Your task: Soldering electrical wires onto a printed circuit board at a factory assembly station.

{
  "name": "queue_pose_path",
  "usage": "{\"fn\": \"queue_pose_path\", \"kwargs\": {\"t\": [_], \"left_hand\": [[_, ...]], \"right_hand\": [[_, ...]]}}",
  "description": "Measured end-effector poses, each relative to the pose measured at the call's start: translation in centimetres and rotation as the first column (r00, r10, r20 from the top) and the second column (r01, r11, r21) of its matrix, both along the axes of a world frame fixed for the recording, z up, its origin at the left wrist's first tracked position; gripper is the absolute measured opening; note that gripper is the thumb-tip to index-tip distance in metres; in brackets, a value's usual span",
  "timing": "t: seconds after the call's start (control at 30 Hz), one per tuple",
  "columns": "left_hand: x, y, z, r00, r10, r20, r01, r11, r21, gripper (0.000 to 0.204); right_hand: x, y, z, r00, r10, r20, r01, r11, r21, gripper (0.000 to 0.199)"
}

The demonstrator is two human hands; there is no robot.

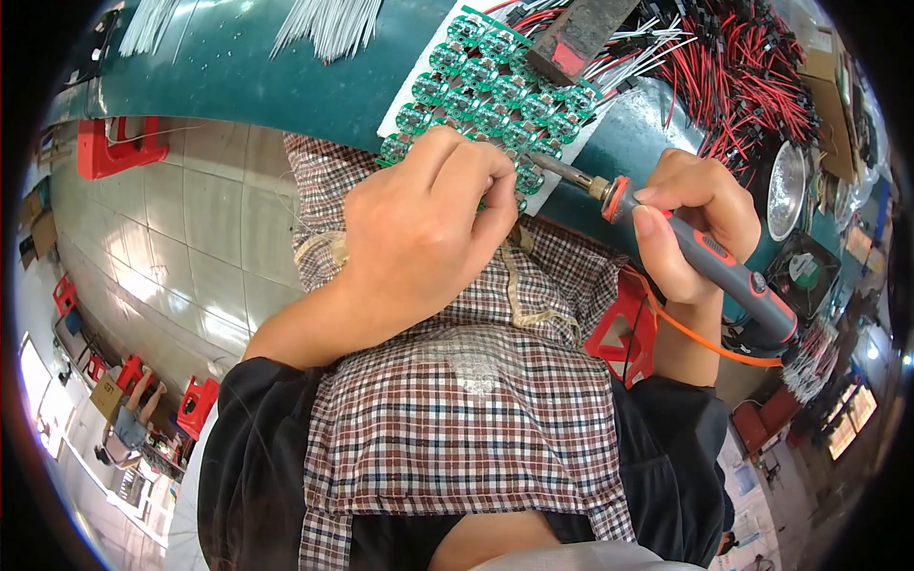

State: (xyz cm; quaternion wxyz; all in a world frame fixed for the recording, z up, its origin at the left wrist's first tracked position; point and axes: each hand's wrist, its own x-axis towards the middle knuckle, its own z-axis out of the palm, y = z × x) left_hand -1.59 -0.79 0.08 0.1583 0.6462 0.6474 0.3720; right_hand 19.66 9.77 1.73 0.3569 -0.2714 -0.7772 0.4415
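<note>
Green circuit boards (464, 100), small and round with shiny parts on their faces, sit in close rows on a thin white pad (573, 152) at the near edge of the bench (238, 81). The left hand (419, 209) is over their near side, thumb and fingertips pressed together; what it pinches cannot be told. The right hand (700, 219) grips a smooth grey-and-orange soldering iron (728, 271) between thumb and fingers, its metal tip at the boards; whether it touches is unclear. A rough, dark block (581, 38) with a red patch lies across the boards' far right corner. Beyond it, toward the bench's right end, thin red and black wires (743, 86) heap in a tangle. Near that end are a round silvery dish (786, 190), its contents unclear, and a cardboard box (833, 114). Straight white wires (328, 24) lie bundled toward the left end.
</note>
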Motion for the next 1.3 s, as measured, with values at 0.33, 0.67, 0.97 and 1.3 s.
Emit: {"fn": "queue_pose_path", "kwargs": {"t": [0.33, 0.67, 0.97, 1.3], "left_hand": [[-0.2, -0.1, -0.3, 0.997, 0.008, -0.076, -0.007, 1.0, 0.011, 0.018], [-0.5, -1.4, -0.2, 1.0, -0.007, -0.023, 0.006, 0.998, -0.056, 0.019], [-0.5, -1.5, -0.4, 0.999, -0.003, -0.036, 0.0, 0.998, -0.068, 0.019], [-0.7, -2.3, -0.2, 1.0, -0.006, 0.004, 0.006, 0.999, -0.047, 0.019]], "right_hand": [[-0.2, 0.8, 1.0, 0.995, 0.088, 0.049, -0.092, 0.993, 0.071, 0.016], [-0.3, -0.2, 0.6, 0.993, 0.098, -0.059, -0.096, 0.995, 0.034, 0.015], [-0.9, -0.6, 0.1, 0.995, 0.1, 0.004, -0.1, 0.995, 0.009, 0.017], [0.0, -0.9, 0.4, 0.992, 0.058, -0.113, -0.053, 0.997, 0.052, 0.014]]}}
